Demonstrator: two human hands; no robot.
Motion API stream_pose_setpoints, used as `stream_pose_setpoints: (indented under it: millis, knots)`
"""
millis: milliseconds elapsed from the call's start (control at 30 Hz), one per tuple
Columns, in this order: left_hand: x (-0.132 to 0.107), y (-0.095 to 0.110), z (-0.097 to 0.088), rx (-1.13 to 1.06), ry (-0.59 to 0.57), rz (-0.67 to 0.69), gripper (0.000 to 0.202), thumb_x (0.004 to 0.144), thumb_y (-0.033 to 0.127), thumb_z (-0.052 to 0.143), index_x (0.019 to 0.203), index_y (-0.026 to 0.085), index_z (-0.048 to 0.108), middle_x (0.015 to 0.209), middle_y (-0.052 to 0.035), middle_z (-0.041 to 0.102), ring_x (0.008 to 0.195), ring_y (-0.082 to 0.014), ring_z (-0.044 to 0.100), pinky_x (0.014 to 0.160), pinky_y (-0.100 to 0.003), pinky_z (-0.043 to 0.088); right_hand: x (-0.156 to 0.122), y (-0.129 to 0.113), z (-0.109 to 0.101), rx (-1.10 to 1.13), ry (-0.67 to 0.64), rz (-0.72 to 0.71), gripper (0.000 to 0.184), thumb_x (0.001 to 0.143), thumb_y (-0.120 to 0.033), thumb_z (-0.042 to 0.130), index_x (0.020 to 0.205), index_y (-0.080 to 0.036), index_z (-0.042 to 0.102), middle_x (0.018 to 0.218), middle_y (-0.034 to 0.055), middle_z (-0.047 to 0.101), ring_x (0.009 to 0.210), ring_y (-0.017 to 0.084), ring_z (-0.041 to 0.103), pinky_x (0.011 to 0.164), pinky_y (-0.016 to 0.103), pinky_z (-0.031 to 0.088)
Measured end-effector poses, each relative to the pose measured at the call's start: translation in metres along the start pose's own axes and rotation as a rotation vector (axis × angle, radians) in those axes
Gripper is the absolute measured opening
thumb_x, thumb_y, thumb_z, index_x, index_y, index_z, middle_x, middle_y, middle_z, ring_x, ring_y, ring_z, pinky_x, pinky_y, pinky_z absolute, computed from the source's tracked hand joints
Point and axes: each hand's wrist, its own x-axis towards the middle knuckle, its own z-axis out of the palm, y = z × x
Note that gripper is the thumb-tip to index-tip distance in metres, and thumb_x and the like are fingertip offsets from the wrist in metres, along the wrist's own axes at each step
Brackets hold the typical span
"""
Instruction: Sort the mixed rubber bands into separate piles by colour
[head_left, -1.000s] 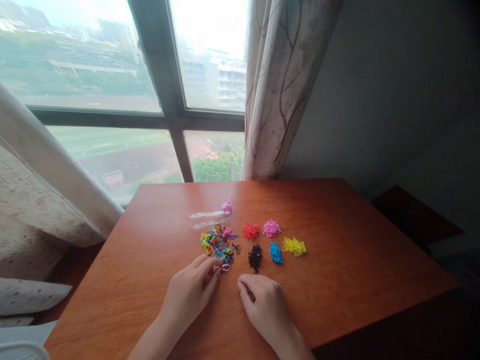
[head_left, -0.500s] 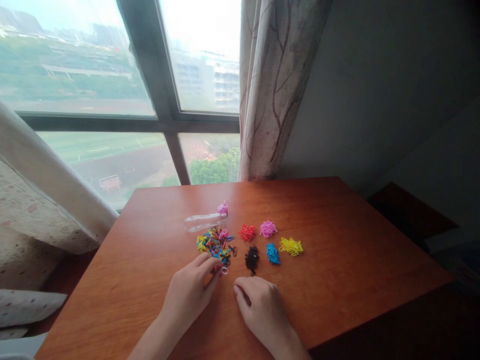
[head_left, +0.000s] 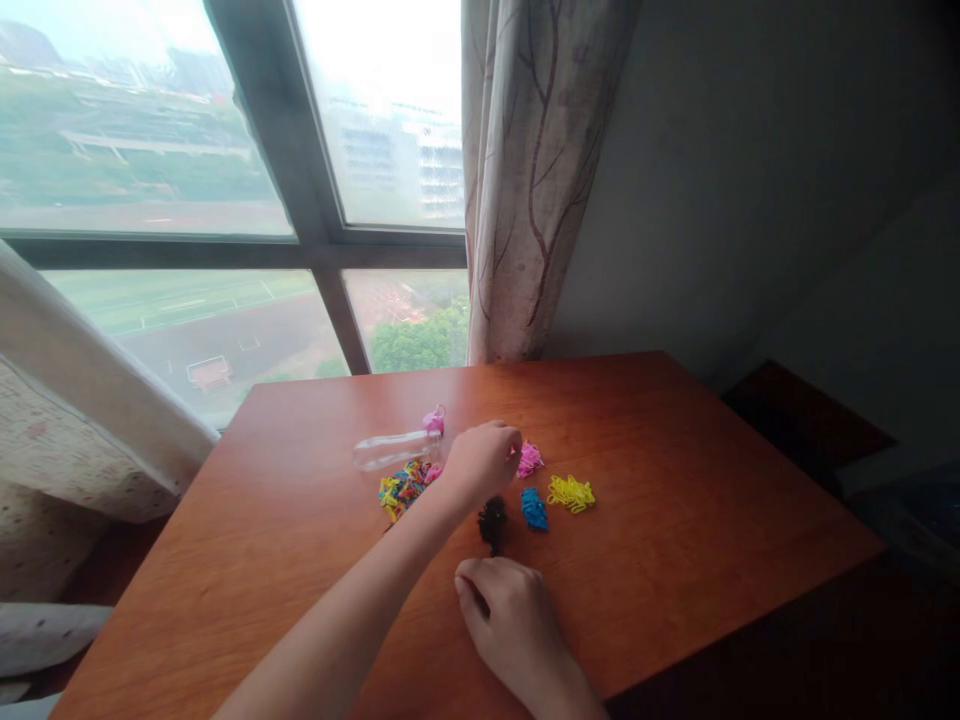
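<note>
My left hand reaches over the table to the edge of a pink pile of small rubber bands. Its fingers are pinched together, and whatever is between them is hidden. A mixed heap of coloured rubber bands lies left of my left wrist, partly covered by the forearm. My right hand rests curled on the wood, closed, with nothing visible in it. Just beyond its knuckles sits a black pile of bands. A blue pile and a yellow pile lie to the right.
A clear plastic pouch or bottle lies behind the mixed heap, with a pink piece at its end. The brown wooden table stands against a window with curtains at both sides.
My left hand has moved from the mixed heap, forward and right, to the pink pile, now covering the red pile. My right hand stays put on the table. The view has shifted slightly.
</note>
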Motion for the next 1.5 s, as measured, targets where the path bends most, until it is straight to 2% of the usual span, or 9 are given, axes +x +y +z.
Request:
stream_pose_setpoints:
  millis: [233, 400, 533, 733, 867, 1067, 1200, 1333, 1500]
  knots:
    - [0.025, 0.004, 0.013, 0.015, -0.053, 0.029, 0.016, 0.081, 0.02, 0.058, 0.088, 0.021, 0.072, 0.087, -0.0083, 0.072, 0.078, -0.0221, 0.067, 0.067, -0.029, 0.046, 0.001, 0.001, 0.0, 0.015, -0.004, 0.008, 0.017, 0.091, -0.014, 0.049, 0.083, -0.023, 0.061, 0.077, -0.0013, 0.068, 0.072, 0.014, 0.063, 0.066, 0.022, 0.035]
    - [0.02, 0.0, 0.007, -0.009, -0.028, 0.047, 0.017, 0.083, 0.023, 0.056, 0.092, 0.022, 0.071, 0.092, -0.0066, 0.072, 0.081, -0.021, 0.067, 0.067, -0.028, 0.046, 0.0, 0.001, 0.0, 0.018, 0.0, 0.006, 0.018, 0.092, -0.014, 0.049, 0.085, -0.023, 0.062, 0.077, -0.0014, 0.069, 0.072, 0.014, 0.063, 0.065, 0.023, 0.034]
    - [-0.007, -0.01, -0.007, -0.034, 0.0, 0.04, 0.016, 0.086, 0.025, 0.054, 0.091, 0.022, 0.069, 0.092, -0.0046, 0.071, 0.08, -0.0193, 0.066, 0.068, -0.027, 0.045, -0.001, 0.003, 0.003, 0.015, 0.01, -0.003, 0.018, 0.091, -0.014, 0.049, 0.084, -0.023, 0.062, 0.077, -0.0024, 0.068, 0.071, 0.014, 0.062, 0.064, 0.024, 0.033]
    - [-0.066, -0.028, -0.021, -0.076, 0.011, -0.003, 0.016, 0.088, 0.021, 0.051, 0.087, 0.022, 0.067, 0.084, -0.0017, 0.069, 0.076, -0.017, 0.064, 0.065, -0.025, 0.043, -0.003, 0.004, 0.004, 0.031, 0.014, -0.017, 0.018, 0.091, -0.014, 0.047, 0.083, -0.023, 0.061, 0.077, -0.0016, 0.067, 0.071, 0.015, 0.061, 0.065, 0.025, 0.031]
    - [-0.104, -0.044, -0.019, -0.136, 0.041, -0.075, 0.016, 0.089, 0.023, 0.051, 0.091, 0.023, 0.067, 0.09, -0.002, 0.07, 0.083, -0.018, 0.065, 0.071, -0.025, 0.045, -0.002, 0.003, 0.003, 0.027, 0.011, -0.018, 0.018, 0.09, -0.015, 0.047, 0.082, -0.024, 0.06, 0.075, -0.002, 0.066, 0.07, 0.015, 0.061, 0.064, 0.026, 0.03]
    - [-0.15, -0.066, -0.002, -0.15, 0.094, -0.15, 0.017, 0.092, 0.027, 0.05, 0.092, 0.025, 0.066, 0.086, 0.0005, 0.068, 0.075, -0.0154, 0.064, 0.068, -0.023, 0.045, 0.002, -0.001, 0.003, -0.036, 0.008, 0.019, 0.016, 0.091, -0.015, 0.049, 0.082, -0.024, 0.059, 0.074, -0.0031, 0.066, 0.068, 0.014, 0.061, 0.061, 0.026, 0.029]
    - [-0.165, -0.071, 0.008, -0.167, 0.116, -0.172, 0.018, 0.092, 0.027, 0.049, 0.096, 0.025, 0.066, 0.087, 0.0, 0.069, 0.074, -0.0147, 0.065, 0.066, -0.022, 0.046, 0.006, -0.006, 0.006, -0.117, 0.017, 0.049, 0.014, 0.09, -0.014, 0.053, 0.082, -0.024, 0.059, 0.072, -0.0035, 0.067, 0.065, 0.014, 0.062, 0.058, 0.026, 0.027]
    - [-0.169, -0.072, 0.013, -0.189, 0.102, -0.174, 0.019, 0.094, 0.028, 0.047, 0.096, 0.025, 0.066, 0.089, -0.0003, 0.068, 0.076, -0.0147, 0.066, 0.068, -0.023, 0.048, 0.011, -0.012, 0.008, -0.201, 0.02, 0.074, 0.012, 0.09, -0.015, 0.055, 0.082, -0.024, 0.059, 0.069, -0.0029, 0.067, 0.062, 0.014, 0.063, 0.055, 0.025, 0.026]
    - [-0.171, -0.069, 0.014, -0.202, 0.106, -0.175, 0.017, 0.093, 0.028, 0.048, 0.097, 0.027, 0.064, 0.095, 0.001, 0.068, 0.08, -0.0146, 0.067, 0.071, -0.023, 0.048, 0.019, -0.019, 0.01, -0.245, 0.006, 0.127, 0.012, 0.09, -0.014, 0.058, 0.095, -0.024, 0.062, 0.074, -0.0014, 0.07, 0.065, 0.016, 0.066, 0.055, 0.025, 0.028]
